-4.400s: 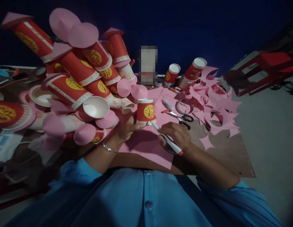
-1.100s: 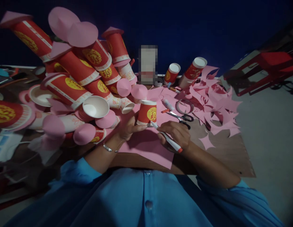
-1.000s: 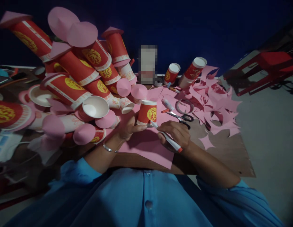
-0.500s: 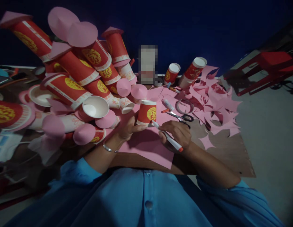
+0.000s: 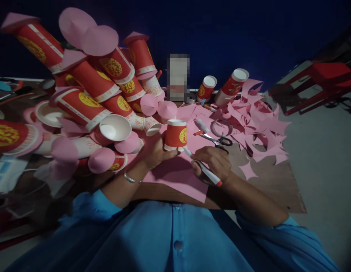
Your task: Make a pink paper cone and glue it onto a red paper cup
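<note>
My left hand grips an upside-down red paper cup with a gold emblem, which stands on a pink paper sheet. My right hand holds a white marker with an orange end. The marker's tip touches the paper right at the cup's lower right rim. A silver bracelet circles my left wrist.
A big pile of red cups with pink paper cones fills the left. Scissors, a tape roll and another marker lie behind my right hand. Pink paper offcuts cover the right side of the wooden board. Two cups stand at the back.
The cup has turned a little under my left hand, so its gold emblem now faces more to the right. My right hand and marker have shifted slightly along the cup's rim.
</note>
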